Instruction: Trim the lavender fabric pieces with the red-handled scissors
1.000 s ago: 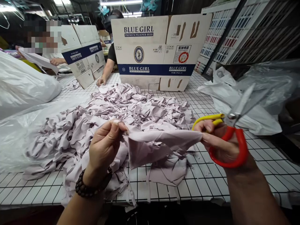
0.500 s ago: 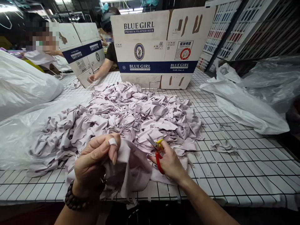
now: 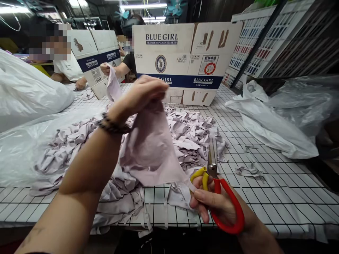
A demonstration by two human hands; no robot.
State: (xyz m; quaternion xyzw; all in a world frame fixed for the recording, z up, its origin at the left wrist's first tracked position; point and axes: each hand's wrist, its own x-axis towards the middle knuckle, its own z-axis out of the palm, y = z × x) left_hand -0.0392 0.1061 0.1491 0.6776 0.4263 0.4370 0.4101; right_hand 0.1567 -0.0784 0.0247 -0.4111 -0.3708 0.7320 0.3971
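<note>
My left hand (image 3: 149,88) is raised over the middle of the table, fingers closed on the upper end of a pale lilac fabric piece (image 3: 153,151). The cloth hangs stretched down to the right. Its narrow lower corner is pinched between the thumb and fingers of my right hand (image 3: 221,201). That same hand also carries scissors (image 3: 212,168) with one red and one yellow handle loop, blades pointing up and away from the cloth. Behind and below spreads a heap of similar lilac fabric pieces (image 3: 71,144), partly hidden by my left arm.
Two Blue Girl cartons (image 3: 180,49) (image 3: 92,53) stand at the back of the grid-patterned table (image 3: 278,197). Plastic bags lie left (image 3: 31,95) and right (image 3: 278,120). Fabric scraps (image 3: 250,171) lie at right. Across the table, a co-worker's hand (image 3: 106,68) lifts a lilac piece.
My left hand has risen and moved forward, stretching the fabric. My right hand has moved right and nearer, now pinching the cloth's corner. A co-worker's hand has lifted a lilac piece.
</note>
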